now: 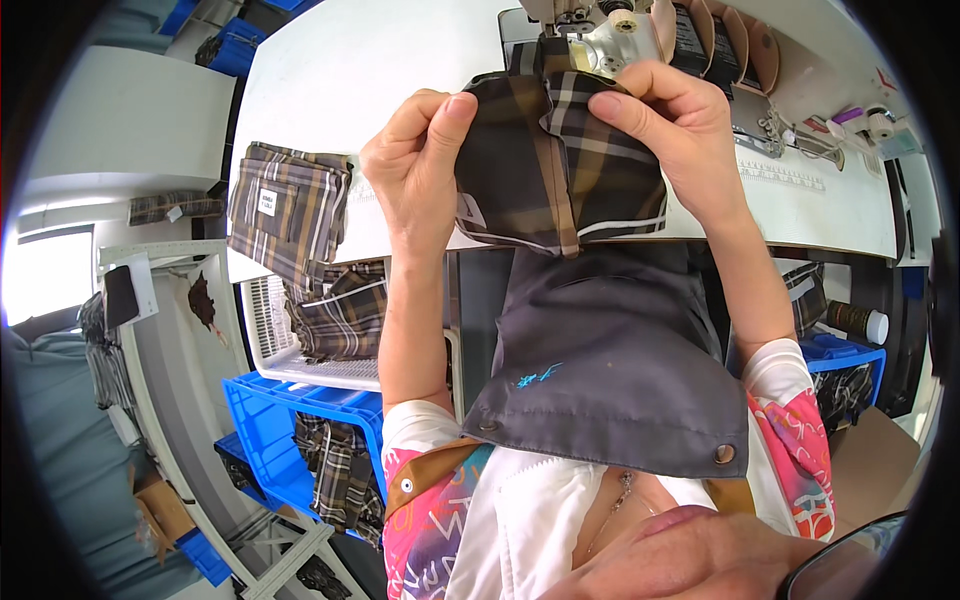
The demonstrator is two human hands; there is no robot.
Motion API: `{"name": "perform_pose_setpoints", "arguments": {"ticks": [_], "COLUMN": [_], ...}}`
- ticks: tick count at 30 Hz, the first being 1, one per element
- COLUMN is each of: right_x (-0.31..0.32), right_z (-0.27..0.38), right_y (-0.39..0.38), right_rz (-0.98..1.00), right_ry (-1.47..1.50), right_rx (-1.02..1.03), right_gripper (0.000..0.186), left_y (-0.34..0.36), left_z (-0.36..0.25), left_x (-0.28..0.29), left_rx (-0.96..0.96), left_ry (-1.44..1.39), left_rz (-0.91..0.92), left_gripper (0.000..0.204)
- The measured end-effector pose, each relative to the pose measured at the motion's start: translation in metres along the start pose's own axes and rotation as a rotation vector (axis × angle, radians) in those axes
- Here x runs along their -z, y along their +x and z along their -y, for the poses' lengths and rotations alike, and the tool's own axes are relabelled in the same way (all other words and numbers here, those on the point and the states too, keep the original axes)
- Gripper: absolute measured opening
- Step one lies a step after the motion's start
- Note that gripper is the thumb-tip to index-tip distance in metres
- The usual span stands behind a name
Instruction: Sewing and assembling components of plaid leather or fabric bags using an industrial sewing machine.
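My left hand [418, 150] pinches the upper left edge of a dark brown plaid fabric piece [505, 165] between thumb and fingers. At its upper right edge, my right hand [685, 125] grips the same piece, thumb on top. A seam with a tan stripe runs down the middle of the fabric, and a white label shows near its lower left corner. The cloth spans both hands over the front edge of the white table [340, 70]. Just beyond it stands the sewing machine [590, 30], with the far end of the fabric close to its presser foot; whether they touch I cannot tell.
A stack of plaid pieces [285, 210] lies on the table's left. Below are a white basket [262, 315] and a blue crate [260, 420], both holding plaid cloth. A ruler [790, 175] and curved holders [755, 55] sit at the right.
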State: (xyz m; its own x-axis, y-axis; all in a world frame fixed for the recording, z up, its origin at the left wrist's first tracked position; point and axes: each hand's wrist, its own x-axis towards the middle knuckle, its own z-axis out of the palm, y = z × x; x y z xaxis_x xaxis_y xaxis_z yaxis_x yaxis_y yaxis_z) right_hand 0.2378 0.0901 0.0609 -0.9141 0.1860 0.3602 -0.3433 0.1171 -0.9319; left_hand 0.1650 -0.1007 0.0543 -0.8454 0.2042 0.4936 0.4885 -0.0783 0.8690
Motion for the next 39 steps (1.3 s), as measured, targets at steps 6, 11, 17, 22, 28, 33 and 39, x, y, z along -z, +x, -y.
{"name": "perform_pose_setpoints", "arguments": {"ticks": [6,11,17,22,28,33,39], "right_x": [0.010,0.014,0.030,0.023,0.033,0.038,0.043], "right_z": [0.014,0.023,0.032,0.030,0.024,0.031,0.028], "right_y": [0.002,0.003,0.005,0.006,0.006,0.004,0.006], "right_rz": [-0.011,-0.013,0.064,0.120,0.158,0.226,0.257], "right_ry": [-0.001,-0.038,-0.190,-0.155,-0.120,-0.211,-0.176], "right_rx": [-0.004,-0.012,-0.086,-0.007,-0.116,-0.120,-0.101], "right_gripper": [0.017,0.016,0.013,0.014,0.017,0.016,0.014], "left_y": [0.001,0.008,0.011,0.019,0.014,0.011,0.009], "left_z": [-0.010,-0.014,-0.016,-0.018,-0.016,-0.016,-0.013], "left_x": [-0.007,-0.006,-0.005,0.008,0.009,0.007,0.005], "left_rx": [-0.013,0.042,0.051,0.089,0.039,0.050,0.055], "left_ry": [-0.033,-0.108,-0.067,-0.169,0.029,0.031,0.014], "left_rz": [0.113,0.193,0.235,0.299,0.308,0.321,0.326], "left_gripper": [0.013,0.012,0.010,0.006,0.005,0.006,0.006]}}
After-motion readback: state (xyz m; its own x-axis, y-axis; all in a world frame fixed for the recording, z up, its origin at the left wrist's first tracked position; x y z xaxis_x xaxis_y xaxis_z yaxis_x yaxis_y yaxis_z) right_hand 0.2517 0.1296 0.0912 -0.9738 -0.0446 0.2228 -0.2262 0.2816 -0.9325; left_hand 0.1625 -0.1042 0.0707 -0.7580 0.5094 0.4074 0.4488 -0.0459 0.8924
